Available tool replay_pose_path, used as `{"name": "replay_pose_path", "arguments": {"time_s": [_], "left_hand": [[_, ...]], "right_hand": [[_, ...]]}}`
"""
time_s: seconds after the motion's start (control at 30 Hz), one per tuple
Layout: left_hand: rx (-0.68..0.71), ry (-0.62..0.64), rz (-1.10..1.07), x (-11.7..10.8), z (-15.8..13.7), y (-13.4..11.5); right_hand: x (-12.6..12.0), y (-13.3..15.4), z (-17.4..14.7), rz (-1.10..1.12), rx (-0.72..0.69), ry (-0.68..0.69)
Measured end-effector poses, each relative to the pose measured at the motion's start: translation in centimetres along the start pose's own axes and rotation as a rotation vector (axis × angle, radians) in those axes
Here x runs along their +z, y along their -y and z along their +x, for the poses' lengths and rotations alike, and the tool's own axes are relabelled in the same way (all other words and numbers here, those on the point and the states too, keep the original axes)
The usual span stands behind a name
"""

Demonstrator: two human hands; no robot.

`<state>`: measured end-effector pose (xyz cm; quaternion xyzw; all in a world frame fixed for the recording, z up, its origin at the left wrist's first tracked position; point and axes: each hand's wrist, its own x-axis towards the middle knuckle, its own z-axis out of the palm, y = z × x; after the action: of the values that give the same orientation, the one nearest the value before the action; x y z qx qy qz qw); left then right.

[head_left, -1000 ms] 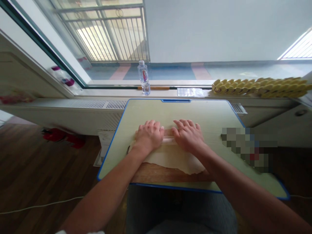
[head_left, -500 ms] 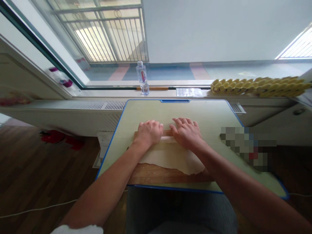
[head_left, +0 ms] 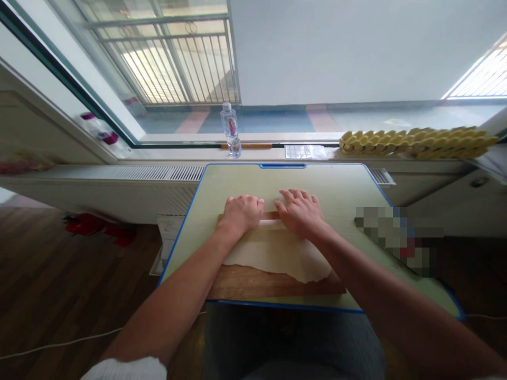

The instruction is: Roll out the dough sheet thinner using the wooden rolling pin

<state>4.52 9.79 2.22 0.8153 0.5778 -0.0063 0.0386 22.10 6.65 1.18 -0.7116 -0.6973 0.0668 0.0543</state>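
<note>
The dough (head_left: 277,253) lies as a thin, pale sheet on a wooden board (head_left: 273,282) at the 6 o'clock side of the worktop (head_left: 340,184). Its far edge is wrapped into a roll under both palms, and the loose part spreads toward the person with a ragged near edge.

The left hand (head_left: 241,212) rests palm down on the roll's left part, its fingers (head_left: 249,202) curled over the far side and close together. The right hand (head_left: 301,211) presses flat on the roll's right part, its fingers (head_left: 295,196) straight and slightly spread, pointing toward 11 o'clock. Neither hand pinches anything; both bear down from above. Whether a pin sits inside the roll cannot be told.

The sheet looks soft, light and limp, likely to stretch or tear if lifted by one edge. It would handle best through broad, even palm pressure along the roll, or support from underneath.

A bottle (head_left: 229,126) stands on the sill at 12 o'clock, well apart; a yellow braided strip (head_left: 415,141) lies at 2 o'clock.
</note>
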Motion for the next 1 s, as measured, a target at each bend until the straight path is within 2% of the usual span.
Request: {"name": "replay_pose_path", "arguments": {"time_s": [0.13, 0.2, 0.43, 0.53, 0.73, 0.8, 0.9, 1.0], "left_hand": [[0.013, -0.145, 0.013, 0.6, -2.9, -0.4], [0.006, -0.163, 0.019, 0.8, -3.4, -0.4], [-0.004, 0.027, 0.01, -0.2, 1.1, 0.1], [0.001, 0.041, 0.008, -0.2, 1.0, 0.0], [0.046, -0.129, 0.002, 0.7, -2.1, -0.2], [0.045, -0.086, -0.001, 0.6, -1.5, -0.1], [0.018, -0.022, 0.006, 0.1, 0.8, 0.0], [-0.003, -0.036, 0.012, -0.3, 2.2, 0.0]], "right_hand": [[0.7, 0.3, -3.2, -0.056, -0.03, -0.078], [0.9, 0.3, -3.8, -0.059, -0.031, -0.098], [0.0, -0.1, 1.3, 0.033, 0.005, 0.006], [0.0, -0.1, 1.1, 0.024, 0.007, 0.023], [0.7, 0.2, -2.6, -0.034, -0.025, -0.05], [0.6, 0.1, -1.9, -0.02, -0.021, -0.048], [0.2, -0.1, 0.9, 0.013, -0.005, -0.007], [-0.1, -0.1, 2.6, 0.025, 0.023, 0.038]]}}
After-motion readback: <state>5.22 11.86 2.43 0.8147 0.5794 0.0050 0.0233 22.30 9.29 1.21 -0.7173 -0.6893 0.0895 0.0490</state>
